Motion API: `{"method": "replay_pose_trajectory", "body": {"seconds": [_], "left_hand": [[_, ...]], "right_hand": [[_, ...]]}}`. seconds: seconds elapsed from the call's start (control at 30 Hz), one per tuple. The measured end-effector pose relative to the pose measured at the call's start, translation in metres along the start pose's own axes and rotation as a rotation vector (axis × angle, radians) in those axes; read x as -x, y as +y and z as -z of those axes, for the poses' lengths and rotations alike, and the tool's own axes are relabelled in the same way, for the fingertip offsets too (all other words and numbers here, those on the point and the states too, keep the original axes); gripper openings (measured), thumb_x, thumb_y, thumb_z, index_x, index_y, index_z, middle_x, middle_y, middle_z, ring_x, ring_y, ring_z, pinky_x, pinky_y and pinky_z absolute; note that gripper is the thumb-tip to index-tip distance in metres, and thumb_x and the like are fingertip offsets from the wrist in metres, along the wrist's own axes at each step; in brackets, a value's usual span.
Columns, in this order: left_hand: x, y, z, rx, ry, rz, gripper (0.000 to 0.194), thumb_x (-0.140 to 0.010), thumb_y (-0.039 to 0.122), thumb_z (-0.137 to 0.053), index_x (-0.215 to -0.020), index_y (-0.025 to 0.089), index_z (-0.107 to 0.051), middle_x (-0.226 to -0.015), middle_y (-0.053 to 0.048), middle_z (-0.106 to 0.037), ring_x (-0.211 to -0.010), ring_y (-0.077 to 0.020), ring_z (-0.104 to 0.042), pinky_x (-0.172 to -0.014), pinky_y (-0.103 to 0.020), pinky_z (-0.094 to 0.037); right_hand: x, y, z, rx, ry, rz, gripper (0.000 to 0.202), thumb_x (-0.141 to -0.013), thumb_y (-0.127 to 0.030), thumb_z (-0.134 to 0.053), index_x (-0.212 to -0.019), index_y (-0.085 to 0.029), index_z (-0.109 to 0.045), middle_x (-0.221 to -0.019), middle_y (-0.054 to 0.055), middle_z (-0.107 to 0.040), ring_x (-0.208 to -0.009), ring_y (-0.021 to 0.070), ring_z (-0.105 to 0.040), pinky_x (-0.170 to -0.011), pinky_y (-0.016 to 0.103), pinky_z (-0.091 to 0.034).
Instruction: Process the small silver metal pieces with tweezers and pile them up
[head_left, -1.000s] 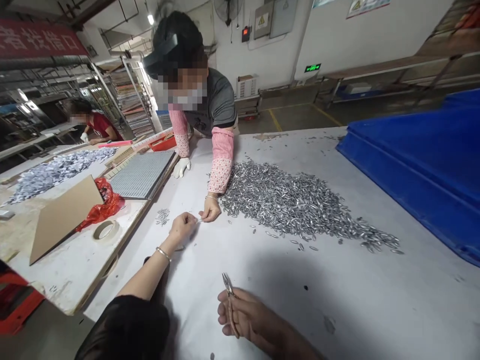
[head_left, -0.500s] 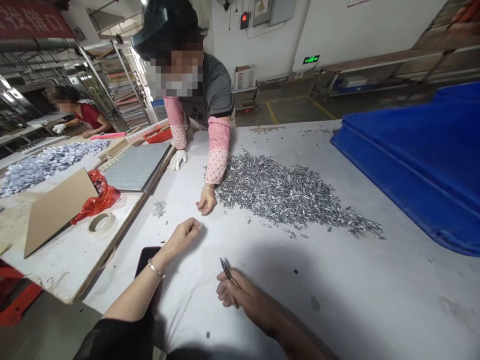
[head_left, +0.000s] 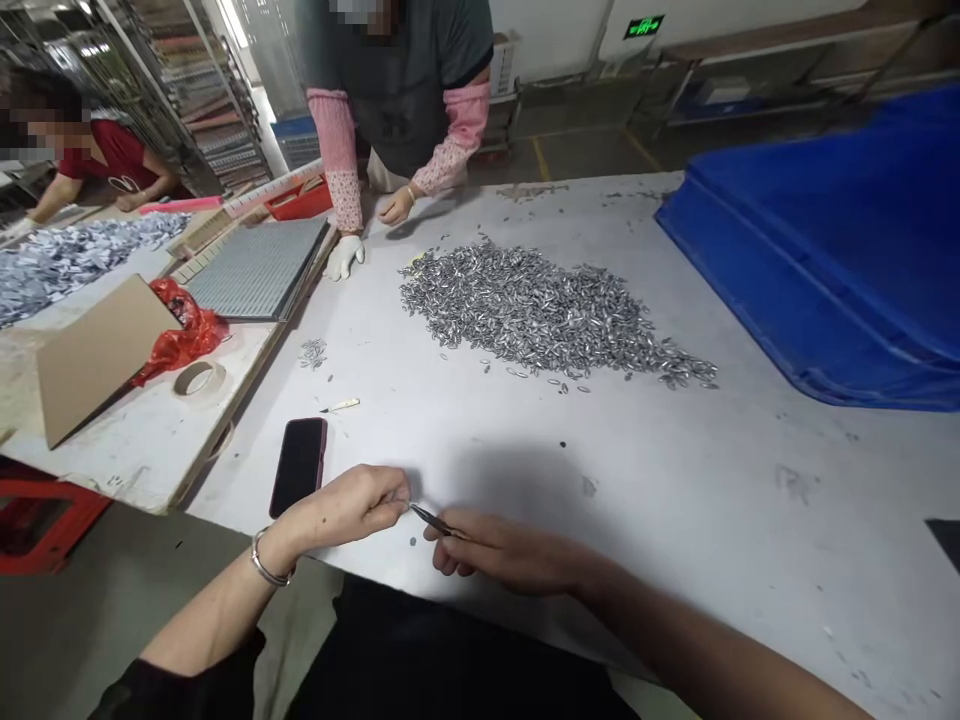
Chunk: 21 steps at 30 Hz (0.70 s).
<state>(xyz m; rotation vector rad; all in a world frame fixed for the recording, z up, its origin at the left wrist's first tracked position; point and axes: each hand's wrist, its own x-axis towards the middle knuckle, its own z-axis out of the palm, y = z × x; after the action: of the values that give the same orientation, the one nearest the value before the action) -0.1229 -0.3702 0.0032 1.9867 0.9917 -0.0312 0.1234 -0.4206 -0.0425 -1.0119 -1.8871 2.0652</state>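
Note:
My left hand [head_left: 364, 508] is closed in a pinch near the table's front edge; whatever lies between its fingertips is too small to make out. My right hand [head_left: 480, 548] is wrapped around a slim dark metal tool with a pointed tip [head_left: 431, 519], whose exact kind I cannot tell. The tool's tip meets, or nearly meets, my left fingertips. Beyond both hands lies a heap of small silver oval pieces [head_left: 532, 310], with a smaller cluster [head_left: 313, 353] to its left.
A phone [head_left: 298, 465] lies beside my left wrist, below a small knife [head_left: 341, 405]. On the left table are a tape roll [head_left: 199, 380], cardboard [head_left: 105, 350], a red bag [head_left: 180, 335] and a ridged grey panel [head_left: 251, 268]. Blue bins [head_left: 817, 260] stand right. A co-worker [head_left: 405, 110] stands opposite.
My hands have come together, bringing the tool's tip to my left fingertips. The co-worker's bare hand has drawn back from the heap. The view has tilted down, showing the phone and small knife.

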Motion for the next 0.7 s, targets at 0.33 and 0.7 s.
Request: {"method": "replay_pose_trajectory", "body": {"seconds": [0.33,0.7], "left_hand": [[0.0058,0.0030,-0.0047,-0.057,-0.097,-0.016,0.011,-0.092,0.024,-0.049,-0.081,0.021,-0.049,-0.063,0.006,-0.041,-0.053,-0.0102,-0.031,-0.052,-0.027,-0.026],[0.0035,0.0066,-0.0061,-0.077,-0.107,-0.110,0.013,-0.084,0.014,-0.050,-0.074,0.021,-0.046,-0.063,0.005,-0.042,-0.054,-0.0111,-0.034,-0.055,-0.029,-0.026]], "right_hand": [[0.0073,-0.0038,-0.0076,-0.123,-0.025,-0.050,0.046,-0.100,-0.054,-0.047,-0.122,-0.015,-0.060,-0.110,0.010,-0.068,-0.095,0.0187,-0.064,-0.090,0.037,-0.053],[0.0086,0.0002,-0.0087,-0.053,-0.051,-0.086,0.039,-0.099,-0.050,-0.047,-0.114,-0.017,-0.062,-0.105,0.008,-0.069,-0.090,0.0188,-0.065,-0.083,0.034,-0.051]]}}
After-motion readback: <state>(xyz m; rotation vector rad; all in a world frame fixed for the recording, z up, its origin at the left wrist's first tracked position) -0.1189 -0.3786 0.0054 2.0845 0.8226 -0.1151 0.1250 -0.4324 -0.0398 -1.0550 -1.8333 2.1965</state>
